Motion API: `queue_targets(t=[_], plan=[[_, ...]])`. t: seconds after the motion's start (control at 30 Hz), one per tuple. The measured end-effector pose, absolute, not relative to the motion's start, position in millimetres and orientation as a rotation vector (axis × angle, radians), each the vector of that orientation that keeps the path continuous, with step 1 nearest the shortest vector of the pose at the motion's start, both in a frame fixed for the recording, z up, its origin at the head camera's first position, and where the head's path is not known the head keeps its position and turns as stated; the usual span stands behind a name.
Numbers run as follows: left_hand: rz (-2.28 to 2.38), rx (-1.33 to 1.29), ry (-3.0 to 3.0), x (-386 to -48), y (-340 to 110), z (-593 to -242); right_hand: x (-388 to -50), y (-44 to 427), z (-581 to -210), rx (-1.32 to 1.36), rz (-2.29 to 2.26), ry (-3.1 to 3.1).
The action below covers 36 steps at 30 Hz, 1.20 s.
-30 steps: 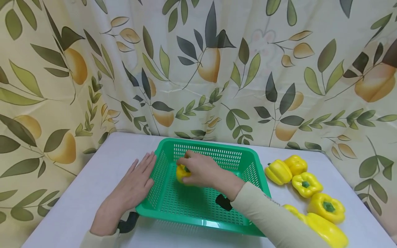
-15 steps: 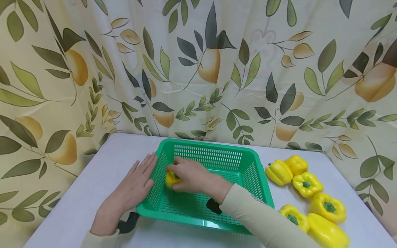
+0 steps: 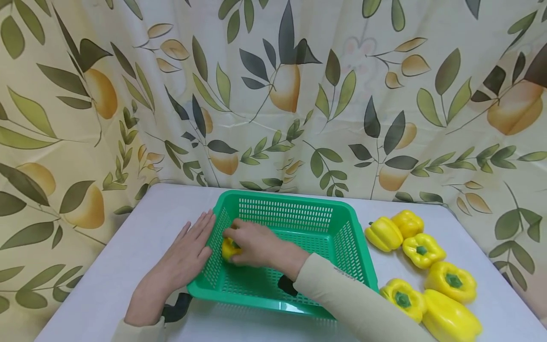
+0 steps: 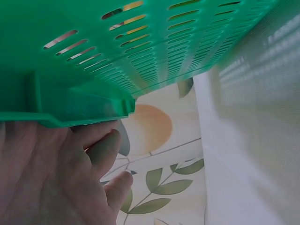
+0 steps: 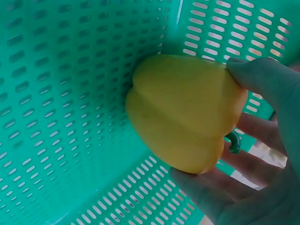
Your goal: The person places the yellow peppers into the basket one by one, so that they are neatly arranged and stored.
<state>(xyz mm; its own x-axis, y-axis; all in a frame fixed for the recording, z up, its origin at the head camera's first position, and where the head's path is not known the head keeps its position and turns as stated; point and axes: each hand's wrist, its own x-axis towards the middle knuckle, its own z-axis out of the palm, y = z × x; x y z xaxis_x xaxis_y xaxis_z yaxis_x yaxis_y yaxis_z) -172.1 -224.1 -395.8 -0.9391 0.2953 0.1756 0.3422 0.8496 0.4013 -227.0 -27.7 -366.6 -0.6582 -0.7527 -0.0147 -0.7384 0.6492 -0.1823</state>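
Note:
A green slotted plastic basket [image 3: 282, 308] stands on the table. Inside it, near the left wall, my right hand [image 3: 258, 244] grips a yellow bell pepper [image 3: 230, 249]. In the right wrist view the fingers and thumb curl round the stem end of the bell pepper [image 5: 183, 112], and its green stem shows between them. My left hand [image 3: 183, 254] lies with straight fingers against the outside of the basket's left rim. The left wrist view shows the left hand [image 4: 56, 173] touching the underside of that rim.
Several yellow bell peppers [image 3: 423, 251] lie on the white tabletop [image 3: 141, 228] to the right of the basket, the closest one [image 3: 403, 299] beside the right forearm. A curtain [image 3: 273, 95] printed with fruit and leaves hangs behind the table.
My right hand has moved left and slightly down inside the basket with the bell pepper, toward the left wall. The left hand has stayed at the rim.

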Motion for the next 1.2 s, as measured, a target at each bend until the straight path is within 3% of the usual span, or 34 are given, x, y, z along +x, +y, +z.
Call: queue_targets(t=[0.67, 1.2], plan=[[-0.690, -0.521, -2.925, -171, -225, -394, -226, -24, -367, -1.261, -0.332, 2.684], [-0.717, -0.510, -2.920, -170, -223, -394, -233, 25, -337, -1.084, -0.421, 2.822]])
